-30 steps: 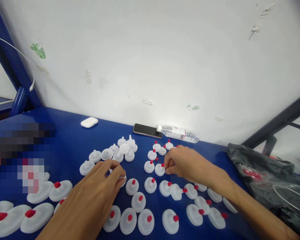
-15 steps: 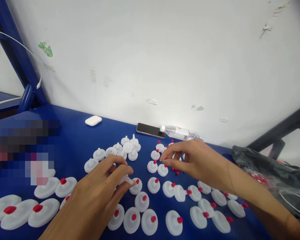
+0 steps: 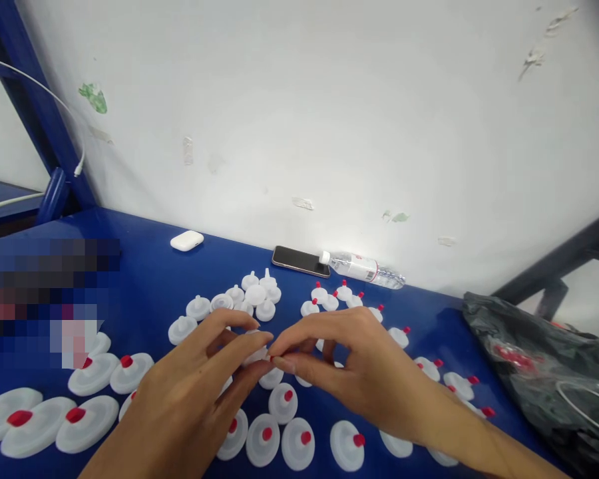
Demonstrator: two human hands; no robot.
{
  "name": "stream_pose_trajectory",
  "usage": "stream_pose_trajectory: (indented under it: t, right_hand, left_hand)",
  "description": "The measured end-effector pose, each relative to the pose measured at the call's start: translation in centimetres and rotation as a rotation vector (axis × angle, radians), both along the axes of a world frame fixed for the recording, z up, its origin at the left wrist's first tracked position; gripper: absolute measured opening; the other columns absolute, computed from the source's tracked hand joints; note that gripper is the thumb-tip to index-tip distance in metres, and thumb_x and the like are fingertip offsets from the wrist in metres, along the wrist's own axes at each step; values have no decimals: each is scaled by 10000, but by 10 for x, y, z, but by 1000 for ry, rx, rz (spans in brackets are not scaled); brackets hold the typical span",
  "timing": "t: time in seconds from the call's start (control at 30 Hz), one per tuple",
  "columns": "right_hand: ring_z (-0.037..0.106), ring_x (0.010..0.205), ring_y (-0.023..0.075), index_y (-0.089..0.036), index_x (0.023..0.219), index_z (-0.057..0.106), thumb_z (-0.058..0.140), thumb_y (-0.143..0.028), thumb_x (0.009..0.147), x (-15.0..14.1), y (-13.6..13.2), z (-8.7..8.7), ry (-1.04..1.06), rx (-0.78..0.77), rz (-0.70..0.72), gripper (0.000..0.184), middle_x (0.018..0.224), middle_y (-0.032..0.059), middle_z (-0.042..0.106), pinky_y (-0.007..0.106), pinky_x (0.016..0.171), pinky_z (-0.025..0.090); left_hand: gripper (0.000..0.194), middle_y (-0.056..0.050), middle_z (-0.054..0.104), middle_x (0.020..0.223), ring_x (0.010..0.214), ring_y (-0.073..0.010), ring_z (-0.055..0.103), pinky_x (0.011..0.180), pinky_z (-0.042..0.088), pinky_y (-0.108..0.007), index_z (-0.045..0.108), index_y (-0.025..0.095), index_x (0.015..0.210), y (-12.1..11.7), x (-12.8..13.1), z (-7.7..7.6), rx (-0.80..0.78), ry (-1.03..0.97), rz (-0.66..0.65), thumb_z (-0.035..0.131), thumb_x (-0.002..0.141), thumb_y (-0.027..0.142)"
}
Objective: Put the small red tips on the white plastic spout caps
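Observation:
My left hand (image 3: 194, 392) pinches a white plastic disc with a spout (image 3: 256, 354) just above the blue table (image 3: 144, 279). My right hand (image 3: 349, 366) meets it fingertip to fingertip and holds a tiny red plug (image 3: 271, 358), mostly hidden, at the spout. Below both hands lie rows of white discs with red plugs fitted (image 3: 284, 402). Behind my left hand sits a cluster of bare white discs (image 3: 249, 296). More plugged discs (image 3: 329, 299) lie beyond my right hand.
Larger plugged discs (image 3: 94, 372) line the left front. Along the white wall lie a phone (image 3: 300, 261), a water bottle on its side (image 3: 362, 267) and a white earbud case (image 3: 186, 241). A black plastic bag (image 3: 539, 359) fills the right side. A white cable (image 3: 74, 159) hangs far left.
My right hand left the plugged discs at the middle right, pinched shut and swung left to meet my left hand. My left hand lifted its white disc slightly.

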State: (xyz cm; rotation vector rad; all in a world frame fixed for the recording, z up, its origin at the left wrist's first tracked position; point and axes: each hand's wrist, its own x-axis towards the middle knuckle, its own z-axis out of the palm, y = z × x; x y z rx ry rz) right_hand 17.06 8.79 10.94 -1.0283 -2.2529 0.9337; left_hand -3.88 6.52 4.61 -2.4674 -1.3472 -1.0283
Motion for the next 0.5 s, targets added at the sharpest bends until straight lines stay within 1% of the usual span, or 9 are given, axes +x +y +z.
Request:
stream_pose_trajectory:
  t: [0.1, 0.17, 0.2, 0.27, 0.33, 0.37, 0.4, 0.43, 0.5]
  right_hand:
    - [665, 719, 113, -331, 1024, 739, 667, -283, 917, -2, 0, 1, 17, -78, -17, 137, 882, -52, 758, 228, 578, 481]
    - [658, 760, 121, -310, 1038, 694, 717, -279, 874, -3, -2, 2, 47, -112, -54, 169, 910, -41, 731, 232, 615, 495]
    - [658, 814, 129, -305, 1063, 659, 740, -273, 852, -3, -3, 3, 77, -133, -68, 228, 958, -33, 715, 237, 660, 510]
    - [653, 934, 148, -316, 1155, 567, 759, -264, 833, -3, -6, 4, 164, -233, -66, 378, 1080, -14, 681, 266, 784, 532]
    - [647, 1030, 168, -343, 1248, 485, 750, -271, 848, -2, -8, 4, 262, -417, -35, 485, 1205, 9, 645, 318, 883, 528]
    - [649, 1049, 178, -352, 1279, 460, 743, -281, 859, -1, -7, 3, 312, -527, -9, 511, 1225, 20, 639, 342, 902, 521]
    - [652, 1052, 185, -349, 1295, 456, 737, -293, 869, -1, -6, 2, 363, -624, 23, 513, 1213, 29, 647, 352, 899, 516]
    - [656, 1038, 185, -338, 1298, 469, 733, -301, 875, 0, -4, 0, 413, -699, 56, 500, 1181, 35, 660, 344, 879, 512]
    - [666, 930, 153, -309, 1286, 511, 744, -291, 868, 1, 1, -4, 480, -777, 111, 479, 1048, 20, 690, 290, 794, 501]
  left_hand:
    - [319, 69, 714, 1043, 865, -127, 736, 689, 616, -149, 622, 370, 1027, 0, 2, 4, -22, -104, -19, 415, 910, 158]
    - [218, 93, 698, 1010, 743, -110, 732, 618, 611, -136, 617, 413, 1043, -1, 5, 8, -100, -223, -11, 490, 927, 279]
    - [219, 105, 690, 1019, 705, -102, 728, 570, 607, -132, 609, 450, 1088, -1, 7, 9, -166, -297, -21, 530, 918, 336]
    - [389, 125, 690, 1056, 711, -110, 743, 549, 624, -144, 548, 532, 1214, -1, 9, 11, -351, -473, -67, 629, 862, 388]
    - [564, 136, 712, 1054, 763, -146, 763, 572, 655, -184, 498, 572, 1278, -3, 11, 12, -537, -629, -120, 702, 798, 359]
    - [587, 137, 727, 1035, 770, -163, 768, 576, 666, -208, 504, 571, 1278, -3, 11, 12, -577, -668, -129, 721, 778, 354]
    - [571, 139, 741, 1010, 746, -167, 769, 568, 669, -216, 521, 567, 1265, -4, 11, 12, -567, -672, -120, 727, 773, 361]
    - [536, 141, 749, 998, 699, -157, 761, 543, 664, -210, 531, 565, 1253, -5, 11, 11, -503, -641, -98, 718, 788, 374]
    - [474, 142, 757, 985, 641, -151, 731, 551, 666, -230, 531, 560, 1246, -6, 11, 9, -246, -477, -45, 683, 831, 391]
